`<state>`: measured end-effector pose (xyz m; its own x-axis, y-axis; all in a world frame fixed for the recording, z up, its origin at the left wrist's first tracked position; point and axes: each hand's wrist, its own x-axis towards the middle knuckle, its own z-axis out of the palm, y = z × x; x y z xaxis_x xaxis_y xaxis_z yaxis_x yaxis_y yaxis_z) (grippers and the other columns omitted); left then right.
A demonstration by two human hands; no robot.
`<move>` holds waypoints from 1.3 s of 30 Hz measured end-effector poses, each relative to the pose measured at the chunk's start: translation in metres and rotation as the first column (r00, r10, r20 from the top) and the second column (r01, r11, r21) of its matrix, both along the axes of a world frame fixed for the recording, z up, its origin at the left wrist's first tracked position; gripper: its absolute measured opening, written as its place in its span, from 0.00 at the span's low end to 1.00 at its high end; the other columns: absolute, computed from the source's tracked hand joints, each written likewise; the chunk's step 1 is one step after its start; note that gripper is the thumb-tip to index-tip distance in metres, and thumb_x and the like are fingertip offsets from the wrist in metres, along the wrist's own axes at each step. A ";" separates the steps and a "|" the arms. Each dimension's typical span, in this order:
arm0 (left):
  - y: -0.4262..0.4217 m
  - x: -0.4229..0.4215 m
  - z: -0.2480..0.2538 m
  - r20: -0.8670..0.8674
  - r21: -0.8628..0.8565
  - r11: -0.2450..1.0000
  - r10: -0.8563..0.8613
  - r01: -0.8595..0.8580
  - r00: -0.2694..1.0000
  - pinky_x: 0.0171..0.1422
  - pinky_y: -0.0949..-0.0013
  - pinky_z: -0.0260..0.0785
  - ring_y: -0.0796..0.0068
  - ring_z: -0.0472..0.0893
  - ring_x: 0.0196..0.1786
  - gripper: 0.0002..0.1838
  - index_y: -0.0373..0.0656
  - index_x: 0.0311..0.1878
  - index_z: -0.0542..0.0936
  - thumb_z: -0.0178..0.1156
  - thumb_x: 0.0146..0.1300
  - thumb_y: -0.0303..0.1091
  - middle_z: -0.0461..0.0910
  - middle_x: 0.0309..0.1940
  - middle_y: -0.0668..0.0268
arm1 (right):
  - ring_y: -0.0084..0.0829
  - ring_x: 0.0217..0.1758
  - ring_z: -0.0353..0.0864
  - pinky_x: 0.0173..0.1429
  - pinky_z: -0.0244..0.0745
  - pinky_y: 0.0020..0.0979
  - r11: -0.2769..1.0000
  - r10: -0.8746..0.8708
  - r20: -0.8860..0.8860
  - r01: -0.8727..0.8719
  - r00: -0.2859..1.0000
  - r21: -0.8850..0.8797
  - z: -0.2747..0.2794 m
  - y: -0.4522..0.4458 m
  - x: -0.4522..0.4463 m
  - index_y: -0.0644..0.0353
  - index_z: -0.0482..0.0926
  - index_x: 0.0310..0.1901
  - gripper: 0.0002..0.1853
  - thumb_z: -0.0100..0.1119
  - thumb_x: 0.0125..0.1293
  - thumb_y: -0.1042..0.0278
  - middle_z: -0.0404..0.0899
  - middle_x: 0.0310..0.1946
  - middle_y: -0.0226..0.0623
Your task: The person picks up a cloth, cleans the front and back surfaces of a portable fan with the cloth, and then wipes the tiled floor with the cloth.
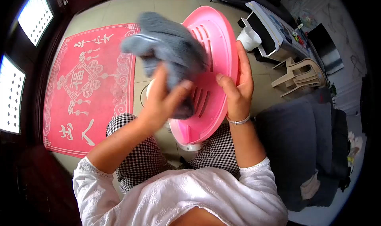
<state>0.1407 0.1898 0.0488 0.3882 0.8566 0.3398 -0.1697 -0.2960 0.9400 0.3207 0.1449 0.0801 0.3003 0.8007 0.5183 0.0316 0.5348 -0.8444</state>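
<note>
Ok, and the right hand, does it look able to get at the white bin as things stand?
Probably not yet: the right hand is busy holding the pink tray. The white bin seems to be farther off, though nothing visible blocks the way.

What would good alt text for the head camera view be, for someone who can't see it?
Left hand holding a blurred grey cloth against a pink slotted plastic object, gripped by the right hand. Below are black-and-white checked trousers; to the left, a red mat with white Chinese characters.
</note>
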 end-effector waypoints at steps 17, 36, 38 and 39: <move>0.197 0.083 -0.028 -0.392 0.495 0.834 0.463 -0.242 0.795 0.58 0.50 0.67 0.42 0.74 0.52 0.17 0.35 0.43 0.77 0.49 0.65 0.41 0.76 0.47 0.45 | 0.31 0.66 0.68 0.71 0.61 0.33 0.998 0.057 0.002 -0.057 0.998 -0.016 -0.002 -0.007 0.015 0.73 0.50 0.73 0.44 0.60 0.56 0.73 0.65 0.67 0.47; 0.000 0.055 -0.086 -0.293 0.922 0.243 -0.070 0.301 0.954 0.60 0.48 0.66 0.55 0.75 0.56 0.24 0.50 0.52 0.83 0.58 0.47 0.38 0.78 0.50 0.59 | 0.37 0.69 0.67 0.72 0.60 0.35 0.985 -0.172 0.006 0.172 0.985 -0.026 -0.011 -0.024 0.059 0.72 0.52 0.73 0.46 0.49 0.45 0.76 0.64 0.68 0.53; 0.010 0.065 -0.089 -0.248 0.939 0.231 -0.053 0.254 0.967 0.52 0.45 0.68 0.57 0.77 0.48 0.21 0.48 0.45 0.84 0.59 0.45 0.39 0.80 0.43 0.58 | 0.36 0.68 0.69 0.72 0.62 0.35 0.988 -0.150 0.022 0.151 0.988 -0.026 -0.013 -0.026 0.065 0.71 0.52 0.73 0.47 0.60 0.51 0.71 0.65 0.68 0.51; 0.019 0.066 -0.087 -0.249 0.938 0.233 -0.058 0.256 0.967 0.52 0.45 0.68 0.57 0.77 0.48 0.21 0.48 0.45 0.84 0.59 0.45 0.39 0.80 0.43 0.58 | 0.36 0.68 0.69 0.72 0.62 0.35 0.987 -0.155 0.021 0.156 0.988 -0.030 -0.012 -0.026 0.063 0.71 0.52 0.73 0.47 0.60 0.51 0.71 0.65 0.68 0.51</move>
